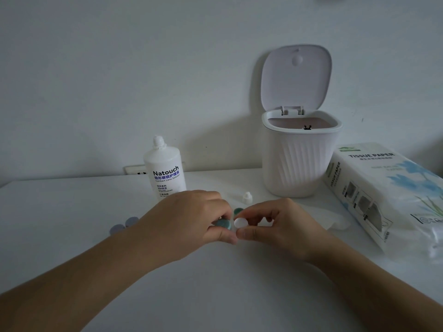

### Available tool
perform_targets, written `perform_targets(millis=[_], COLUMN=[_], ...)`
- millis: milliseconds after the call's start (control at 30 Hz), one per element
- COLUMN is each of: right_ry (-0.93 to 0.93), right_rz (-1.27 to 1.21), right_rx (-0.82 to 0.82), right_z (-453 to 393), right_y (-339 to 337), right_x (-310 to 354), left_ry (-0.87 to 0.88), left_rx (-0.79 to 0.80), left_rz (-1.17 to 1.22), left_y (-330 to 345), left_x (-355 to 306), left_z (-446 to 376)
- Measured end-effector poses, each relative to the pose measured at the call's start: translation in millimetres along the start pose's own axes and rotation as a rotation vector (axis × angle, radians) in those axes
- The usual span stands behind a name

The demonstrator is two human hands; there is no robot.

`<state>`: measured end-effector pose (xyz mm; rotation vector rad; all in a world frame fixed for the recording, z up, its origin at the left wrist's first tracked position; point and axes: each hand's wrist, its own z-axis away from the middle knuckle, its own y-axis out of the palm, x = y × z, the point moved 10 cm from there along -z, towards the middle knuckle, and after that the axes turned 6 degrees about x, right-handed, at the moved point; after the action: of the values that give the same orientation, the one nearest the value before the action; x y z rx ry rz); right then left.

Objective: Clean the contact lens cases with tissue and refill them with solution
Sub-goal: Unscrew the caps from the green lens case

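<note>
A teal contact lens case (223, 224) lies on the white table (215, 279) at the centre. My left hand (189, 219) grips its teal side. My right hand (278, 226) pinches the white cap (241, 222) on its other side. A second teal piece (238, 210) peeks out just behind the hands. The solution bottle (166, 168) stands uncapped behind my left hand, and its small white cap (247, 197) rests on the table. A greyish-purple lens case (124, 225) lies to the left. A flat tissue (335, 220) sits behind my right hand.
A white ribbed bin (299, 161) with its lid raised stands at the back right. A pack of tissue paper (383, 192) lies along the right edge. A wall socket (135, 170) sits behind the bottle.
</note>
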<state>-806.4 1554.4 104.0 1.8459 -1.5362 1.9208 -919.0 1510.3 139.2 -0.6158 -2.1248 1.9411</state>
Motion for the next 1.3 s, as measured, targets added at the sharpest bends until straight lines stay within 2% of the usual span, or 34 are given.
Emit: perform_targets(millis=[233, 533, 733, 1000, 1167, 1300], right_ry=[0.010, 0.023, 0.011, 0.026, 0.022, 0.017], right_rz=[-0.007, -0.001, -0.005, -0.004, -0.020, -0.007], right_rx=[-0.003, 0.002, -0.015, -0.045, -0.061, -0.056], right_z=[0.1, -0.9, -0.2, -0.4, -0.3, -0.2], right_y=[-0.7, 0.3, -2.5, -6.5, -9.6, -9.7], right_x=[-1.8, -2.9, -1.7, -5.0, -6.8, -6.6], left_ry=[-0.083, -0.152, -0.210, -0.352, -0.465, -0.484], left_rx=[0.055, 0.022, -0.055, -0.261, -0.295, -0.249], left_rz=[0.008, 0.227, 0.393, 0.816, 0.858, 0.713], left_y=[3.0, 1.3, -0.8, -0.3, 23.2, 42.4], left_x=[7.6, 15.7, 26.8, 60.0, 73.3, 71.9], left_z=[-2.1, 1.5, 1.5, 18.2, 35.8, 39.8])
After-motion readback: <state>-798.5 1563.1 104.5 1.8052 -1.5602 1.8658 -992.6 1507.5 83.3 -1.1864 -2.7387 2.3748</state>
